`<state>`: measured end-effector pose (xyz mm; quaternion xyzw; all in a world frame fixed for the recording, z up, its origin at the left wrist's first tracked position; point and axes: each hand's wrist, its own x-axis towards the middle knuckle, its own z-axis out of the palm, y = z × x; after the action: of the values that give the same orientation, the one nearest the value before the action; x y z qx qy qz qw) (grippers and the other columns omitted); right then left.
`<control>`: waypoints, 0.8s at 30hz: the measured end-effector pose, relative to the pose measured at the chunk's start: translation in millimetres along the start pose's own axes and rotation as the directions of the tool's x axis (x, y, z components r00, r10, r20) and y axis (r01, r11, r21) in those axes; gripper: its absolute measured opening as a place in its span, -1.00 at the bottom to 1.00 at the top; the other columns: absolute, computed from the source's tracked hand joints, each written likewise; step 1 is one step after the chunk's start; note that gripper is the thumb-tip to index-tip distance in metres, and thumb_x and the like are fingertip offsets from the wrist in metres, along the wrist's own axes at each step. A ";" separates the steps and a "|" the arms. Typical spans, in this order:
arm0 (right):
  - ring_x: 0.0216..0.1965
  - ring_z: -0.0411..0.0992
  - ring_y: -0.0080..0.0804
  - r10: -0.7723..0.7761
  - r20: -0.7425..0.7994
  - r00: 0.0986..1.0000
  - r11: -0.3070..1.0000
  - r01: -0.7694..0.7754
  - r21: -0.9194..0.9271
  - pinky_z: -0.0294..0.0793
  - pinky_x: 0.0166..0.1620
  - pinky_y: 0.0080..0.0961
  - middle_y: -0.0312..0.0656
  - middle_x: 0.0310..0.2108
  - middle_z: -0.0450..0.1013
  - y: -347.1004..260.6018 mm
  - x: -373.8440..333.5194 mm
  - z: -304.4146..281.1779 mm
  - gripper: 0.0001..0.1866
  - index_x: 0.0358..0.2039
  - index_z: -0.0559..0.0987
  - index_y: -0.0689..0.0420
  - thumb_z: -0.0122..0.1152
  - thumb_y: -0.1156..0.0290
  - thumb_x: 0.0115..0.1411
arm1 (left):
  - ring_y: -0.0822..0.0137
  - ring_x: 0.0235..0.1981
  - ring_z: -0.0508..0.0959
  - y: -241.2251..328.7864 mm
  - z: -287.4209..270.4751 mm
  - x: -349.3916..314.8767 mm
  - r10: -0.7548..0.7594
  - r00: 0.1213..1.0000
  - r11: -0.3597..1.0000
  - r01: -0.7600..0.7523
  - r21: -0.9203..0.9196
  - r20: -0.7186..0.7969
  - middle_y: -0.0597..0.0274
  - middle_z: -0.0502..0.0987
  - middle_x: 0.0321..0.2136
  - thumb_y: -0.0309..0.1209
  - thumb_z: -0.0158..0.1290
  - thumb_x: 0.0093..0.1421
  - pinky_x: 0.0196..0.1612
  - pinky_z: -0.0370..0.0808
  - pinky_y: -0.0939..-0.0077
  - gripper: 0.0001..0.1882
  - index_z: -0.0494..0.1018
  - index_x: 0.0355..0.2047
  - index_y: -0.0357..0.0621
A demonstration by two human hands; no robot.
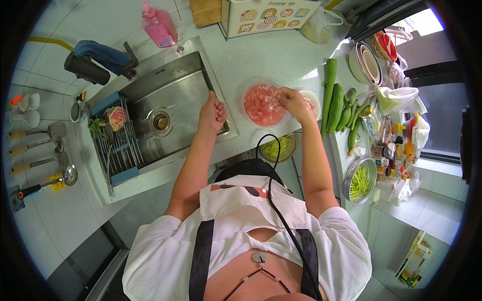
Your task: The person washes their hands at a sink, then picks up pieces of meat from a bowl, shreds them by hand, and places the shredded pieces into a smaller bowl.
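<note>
My left hand (213,113) is closed in a fist over the right rim of the steel sink (227,131); whatever it holds, if anything, is hidden. The fingers of my right hand (295,104) are pinched together above the right side of a clear round bowl (247,111). Cut pink raw meat (263,103) lies in that bowl, in cloudy pinkish liquid. Anything between the right fingertips is too small to make out. Partly behind my right hand stands a smaller white bowl (317,98) with pale pink meat pieces in it.
Green cucumbers or gourds (335,106) lie on the right counter, near a steel bowl of green shreds (359,182). Another bowl of shreds (276,147) sits below the counter edge. A drying rack (124,145) spans the sink's left side; a pink soap bottle (158,26) stands behind it.
</note>
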<state>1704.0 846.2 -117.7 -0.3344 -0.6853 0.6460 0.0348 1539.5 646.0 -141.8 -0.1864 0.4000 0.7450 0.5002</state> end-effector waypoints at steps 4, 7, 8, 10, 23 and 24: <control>-0.41 0.43 -0.55 0.014 0.019 1.000 0.996 -0.016 0.085 0.42 -0.33 -0.68 -0.21 -0.40 0.47 -17.2 -9.1 -0.7 -0.84 -0.27 0.47 0.28 -0.05 0.58 0.14 | 0.55 -0.76 0.03 -2.4 2.0 0.9 -0.013 0.999 1.000 0.013 0.008 0.039 0.43 0.06 -0.73 -0.01 -0.08 0.15 -0.80 -0.07 0.74 -0.54 0.10 -0.72 0.03; -0.40 0.43 -0.54 -0.052 0.038 0.998 0.998 0.050 0.044 0.43 -0.31 -0.67 -0.21 -0.39 0.45 -23.2 -11.4 -4.5 -0.85 -0.27 0.45 0.29 -0.05 0.58 0.14 | 0.55 -0.75 0.11 -4.4 -0.1 2.0 -0.016 0.995 1.000 0.013 0.025 0.097 0.41 0.15 -0.72 -0.03 -0.07 0.15 -0.78 0.02 0.75 -0.58 0.16 -0.70 0.01; -0.40 0.44 -0.54 -0.075 0.045 0.996 0.997 0.074 0.026 0.43 -0.31 -0.67 -0.22 -0.39 0.45 -26.6 -12.3 -5.0 -0.85 -0.27 0.45 0.29 -0.05 0.58 0.14 | 0.55 -0.74 0.16 -6.3 -2.5 4.0 -0.022 0.992 0.999 0.019 0.028 0.120 0.40 0.20 -0.71 -0.04 -0.07 0.15 -0.77 0.07 0.75 -0.59 0.19 -0.68 0.00; -0.42 0.41 -0.58 -0.088 0.019 0.996 0.995 0.089 -0.042 0.41 -0.33 -0.68 -0.25 -0.41 0.45 -40.4 -20.2 -4.5 -0.85 -0.29 0.47 0.27 -0.02 0.57 0.12 | 0.52 -0.71 0.27 -8.9 -5.8 7.3 -0.036 0.989 0.999 0.030 0.046 0.141 0.38 0.29 -0.68 -0.07 -0.07 0.16 -0.72 0.20 0.72 -0.63 0.26 -0.64 -0.03; -0.52 0.32 -0.60 -0.262 -0.034 0.965 0.929 0.242 -0.281 0.32 -0.42 -0.64 -0.28 -0.58 0.41 -5.9 -2.9 11.0 -0.83 -0.30 0.50 0.17 0.06 0.52 0.05 | 0.41 -0.47 0.48 -21.0 11.3 0.7 -0.053 0.976 0.985 0.018 0.169 0.209 0.30 0.45 -0.51 -0.27 0.00 0.13 -0.40 0.50 0.56 -0.79 0.42 -0.37 -0.16; -0.50 0.40 -0.44 -0.234 -0.041 0.971 0.931 0.212 -0.297 0.37 -0.39 -0.52 -0.20 -0.54 0.45 -1.2 -3.9 9.5 -0.78 -0.26 0.49 0.11 0.03 0.52 0.03 | 0.41 -0.49 0.48 -21.3 11.3 0.7 -0.051 0.979 0.987 0.019 0.161 0.197 0.30 0.45 -0.52 -0.29 -0.02 0.14 -0.42 0.50 0.56 -0.80 0.43 -0.37 -0.17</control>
<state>1702.0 836.1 -116.7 -0.2802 -0.8043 0.5172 0.0844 1559.7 659.1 -144.0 -0.0771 0.4022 0.7169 0.5642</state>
